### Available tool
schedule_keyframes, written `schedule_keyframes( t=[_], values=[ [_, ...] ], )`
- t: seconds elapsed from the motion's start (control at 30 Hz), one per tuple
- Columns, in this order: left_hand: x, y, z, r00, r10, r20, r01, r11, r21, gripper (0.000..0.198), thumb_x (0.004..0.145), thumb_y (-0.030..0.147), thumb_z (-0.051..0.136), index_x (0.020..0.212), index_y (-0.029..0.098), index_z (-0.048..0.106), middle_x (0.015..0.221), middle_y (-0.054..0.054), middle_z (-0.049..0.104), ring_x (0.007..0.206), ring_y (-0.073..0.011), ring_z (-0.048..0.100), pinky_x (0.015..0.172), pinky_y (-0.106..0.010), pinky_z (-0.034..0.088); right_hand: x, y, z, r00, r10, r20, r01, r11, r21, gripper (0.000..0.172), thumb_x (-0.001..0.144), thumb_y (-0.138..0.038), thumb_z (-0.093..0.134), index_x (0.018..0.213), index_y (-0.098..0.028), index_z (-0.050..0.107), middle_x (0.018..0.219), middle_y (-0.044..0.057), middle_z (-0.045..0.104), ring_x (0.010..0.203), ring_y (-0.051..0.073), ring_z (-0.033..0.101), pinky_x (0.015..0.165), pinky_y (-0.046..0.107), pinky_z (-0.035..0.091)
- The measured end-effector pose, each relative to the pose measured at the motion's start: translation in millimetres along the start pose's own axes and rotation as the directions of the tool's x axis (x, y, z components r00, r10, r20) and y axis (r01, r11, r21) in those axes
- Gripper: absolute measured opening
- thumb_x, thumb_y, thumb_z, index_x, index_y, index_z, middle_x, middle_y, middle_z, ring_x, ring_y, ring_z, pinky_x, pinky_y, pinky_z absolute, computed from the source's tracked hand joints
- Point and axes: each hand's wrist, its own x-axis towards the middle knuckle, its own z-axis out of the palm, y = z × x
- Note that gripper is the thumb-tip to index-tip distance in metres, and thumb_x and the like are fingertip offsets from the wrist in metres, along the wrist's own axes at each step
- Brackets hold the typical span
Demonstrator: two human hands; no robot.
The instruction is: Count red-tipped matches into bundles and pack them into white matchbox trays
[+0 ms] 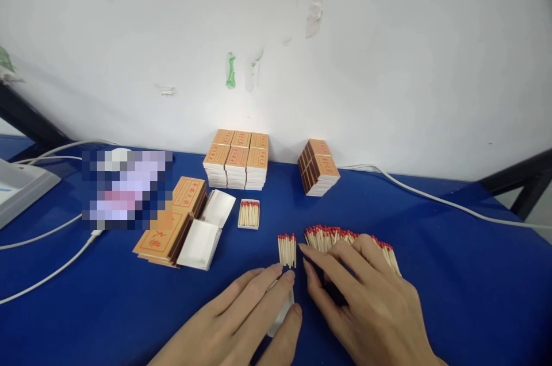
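Note:
My left hand [248, 314] rests low in the middle with its fingers over a small white matchbox tray [282, 314], the thumb at the tray's right side. The fingers partly hide the tray. Just beyond their tips lies a short row of red-headed matches [287, 250], lined up side by side. My right hand [366, 294] is bent over the left end and front of a larger spread of matches [332, 234]. Its index finger and thumb are slightly apart, pointing at the gap beside the short row; no match shows between them.
A filled matchbox tray [249, 214] sits farther back, right of stacked white trays [200, 244] and matchbox sleeves [170, 228]. Bundled matchboxes [236, 156] and a smaller bundle [318, 165] stand by the wall [388, 67]. White cables [431, 202] cross the blue table [452, 285]; a blurred-out object [129, 185] lies left.

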Motion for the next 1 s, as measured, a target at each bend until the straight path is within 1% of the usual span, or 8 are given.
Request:
schedule_keyframes(
  t=[0.13, 0.23, 0.33, 0.5, 0.6, 0.77, 0.87, 1.0],
  values=[
    [0.6, 2.9, 3.9, 0.999, -0.047, -0.013, 0.047, 0.999, -0.006, 0.033, 0.12, 0.027, 0.048, 0.135, 0.016, 0.075, 0.148, -0.01, 0.073, 0.149, -0.0256, 0.061, 0.134, -0.041, 0.038, 5.3, 0.9, -0.5, 0.998, 0.042, 0.039, -0.04, 0.998, -0.057, 0.025, 0.108, -0.017, 0.064, 0.127, -0.014, 0.08, 0.096, 0.007, 0.07, 0.089, 0.025, 0.054, 0.073, 0.04, 0.042],
    [-0.4, 4.4, 6.6, 0.999, -0.037, -0.005, 0.037, 0.999, -0.027, 0.033, 0.12, 0.029, 0.05, 0.135, 0.015, 0.076, 0.146, -0.01, 0.074, 0.148, -0.0256, 0.061, 0.133, -0.039, 0.039, 8.8, 0.3, 0.7, 0.994, 0.062, 0.091, -0.055, 0.996, -0.076, 0.03, 0.107, -0.015, 0.061, 0.131, -0.016, 0.078, 0.099, 0.008, 0.067, 0.089, 0.026, 0.052, 0.069, 0.04, 0.04],
    [-1.1, 3.9, 7.1, 1.0, -0.027, 0.006, 0.028, 0.999, -0.024, 0.033, 0.12, 0.031, 0.053, 0.137, 0.014, 0.075, 0.147, -0.011, 0.073, 0.148, -0.0264, 0.061, 0.131, -0.04, 0.043, 10.5, -0.8, 2.9, 0.991, 0.059, 0.122, -0.052, 0.997, -0.064, 0.03, 0.107, -0.014, 0.06, 0.13, -0.017, 0.078, 0.1, 0.009, 0.065, 0.089, 0.026, 0.05, 0.068, 0.04, 0.04],
    [-0.8, 1.9, 9.6, 1.0, -0.02, 0.018, 0.02, 1.0, 0.004, 0.036, 0.122, 0.028, 0.045, 0.135, 0.014, 0.075, 0.147, -0.012, 0.073, 0.145, -0.0271, 0.063, 0.127, -0.04, 0.045, 10.0, -0.4, 4.5, 0.992, 0.062, 0.114, -0.059, 0.998, -0.037, 0.027, 0.107, -0.012, 0.06, 0.126, -0.016, 0.078, 0.101, 0.01, 0.064, 0.089, 0.026, 0.05, 0.068, 0.04, 0.041],
    [0.9, 0.4, 11.1, 1.0, 0.011, -0.008, -0.011, 1.0, 0.018, 0.036, 0.122, 0.03, 0.044, 0.133, 0.016, 0.075, 0.145, -0.011, 0.074, 0.144, -0.0261, 0.064, 0.128, -0.04, 0.041, 9.5, 1.3, 3.7, 0.992, 0.064, 0.107, -0.065, 0.998, 0.0, 0.024, 0.106, -0.011, 0.061, 0.122, -0.017, 0.078, 0.102, 0.009, 0.065, 0.09, 0.026, 0.05, 0.072, 0.041, 0.043],
    [1.2, -1.7, 12.8, 1.0, -0.011, -0.01, 0.011, 1.0, 0.017, 0.034, 0.122, 0.028, 0.045, 0.129, 0.018, 0.076, 0.142, -0.009, 0.076, 0.143, -0.0255, 0.065, 0.132, -0.04, 0.035, 10.0, 3.4, 3.8, 0.993, 0.068, 0.098, -0.069, 0.998, 0.005, 0.019, 0.106, -0.01, 0.062, 0.116, -0.017, 0.077, 0.101, 0.009, 0.064, 0.09, 0.025, 0.05, 0.072, 0.041, 0.044],
    [-1.1, -1.9, 15.3, 1.0, 0.01, -0.019, -0.01, 1.0, 0.001, 0.036, 0.122, 0.03, 0.043, 0.129, 0.018, 0.076, 0.141, -0.009, 0.077, 0.141, -0.0256, 0.066, 0.131, -0.04, 0.036, 9.9, 4.1, 4.7, 0.993, 0.06, 0.1, -0.061, 0.998, 0.007, 0.017, 0.106, -0.01, 0.062, 0.114, -0.016, 0.076, 0.1, 0.009, 0.064, 0.089, 0.025, 0.05, 0.072, 0.04, 0.045],
    [-2.2, -0.7, 11.7, 1.0, -0.015, -0.02, 0.015, 1.0, -0.003, 0.034, 0.122, 0.029, 0.045, 0.131, 0.016, 0.075, 0.145, -0.011, 0.075, 0.144, -0.0266, 0.064, 0.13, -0.04, 0.042, 9.0, 5.0, 5.0, 0.992, 0.079, 0.096, -0.082, 0.996, 0.032, 0.016, 0.107, -0.011, 0.062, 0.113, -0.017, 0.076, 0.101, 0.009, 0.065, 0.09, 0.025, 0.051, 0.072, 0.039, 0.045]
  ],
)
